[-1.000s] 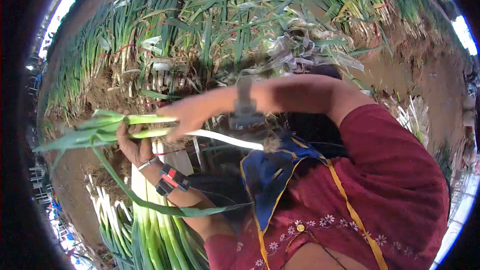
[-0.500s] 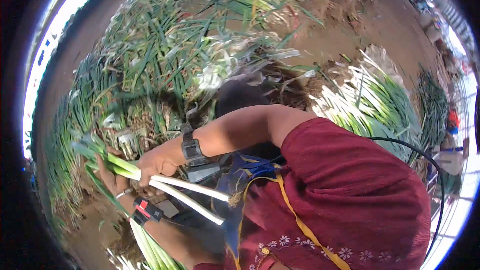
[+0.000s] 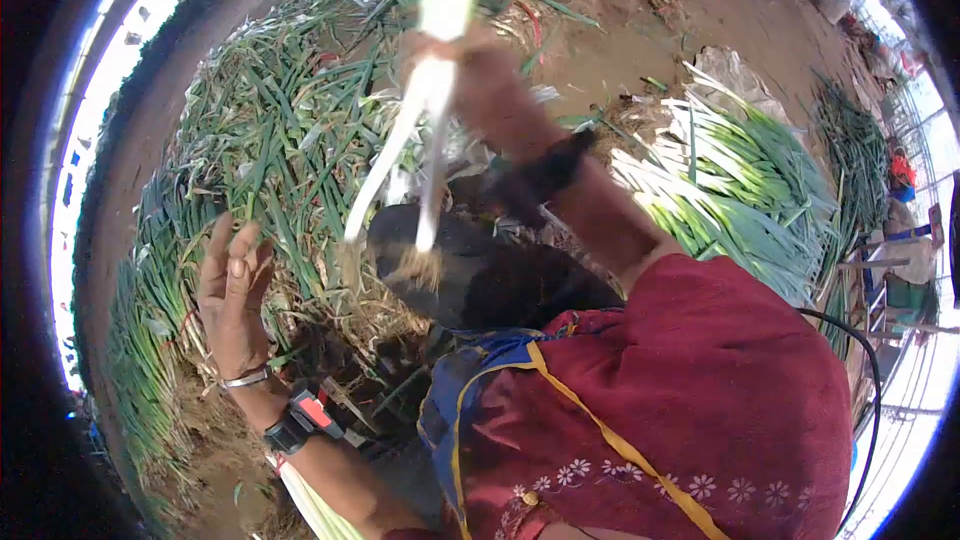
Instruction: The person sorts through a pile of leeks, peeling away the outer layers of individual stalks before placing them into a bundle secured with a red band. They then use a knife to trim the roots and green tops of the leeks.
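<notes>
My right hand (image 3: 470, 65), blurred by motion, grips a pair of long green onions (image 3: 425, 105) around their white shafts. Their green tops point away at the upper edge, and the stringy roots hang down over a dark-clothed knee (image 3: 430, 250). My left hand (image 3: 235, 290) is raised at the left with nothing in it, its fingers stretched and apart. It is above the edge of a broad pile of green onions (image 3: 290, 130). More pale stalks (image 3: 315, 500) show beneath my left forearm.
At the right lies a heap of cleaned green onions (image 3: 720, 180) with white ends toward me. Dry peelings and roots (image 3: 350, 310) litter the ground near my knee. Bare brown soil (image 3: 760, 30) shows at the upper right. A black cable (image 3: 875, 380) runs behind my sleeve.
My right hand has swung up and right, carrying the onions away from my left hand. My left hand has let go of them and opened. The view has shifted slightly.
</notes>
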{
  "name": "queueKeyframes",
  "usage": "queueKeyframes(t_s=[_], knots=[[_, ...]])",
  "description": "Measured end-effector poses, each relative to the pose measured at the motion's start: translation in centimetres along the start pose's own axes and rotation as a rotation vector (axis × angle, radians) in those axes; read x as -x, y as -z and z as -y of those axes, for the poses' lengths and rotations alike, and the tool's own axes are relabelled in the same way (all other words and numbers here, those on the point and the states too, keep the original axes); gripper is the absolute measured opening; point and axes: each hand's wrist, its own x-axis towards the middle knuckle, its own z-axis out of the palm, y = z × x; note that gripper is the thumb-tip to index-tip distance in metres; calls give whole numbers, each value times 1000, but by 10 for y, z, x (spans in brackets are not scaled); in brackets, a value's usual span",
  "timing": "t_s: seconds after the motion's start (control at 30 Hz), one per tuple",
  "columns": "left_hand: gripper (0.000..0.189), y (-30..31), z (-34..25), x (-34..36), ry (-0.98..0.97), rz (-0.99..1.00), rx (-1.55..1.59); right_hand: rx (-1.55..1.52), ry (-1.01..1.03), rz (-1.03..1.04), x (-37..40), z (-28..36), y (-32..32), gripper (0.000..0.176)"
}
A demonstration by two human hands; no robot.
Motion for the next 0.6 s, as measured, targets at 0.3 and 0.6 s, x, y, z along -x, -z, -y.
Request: queueKeyframes(t_s=[0.3,0.6], knots=[[35,48,58,16,142,-388,358,1439,37,-824,121,16,256,52],[29,67,92,34,259,-517,458,1543,-1154,-321,349,-175,324,31]])
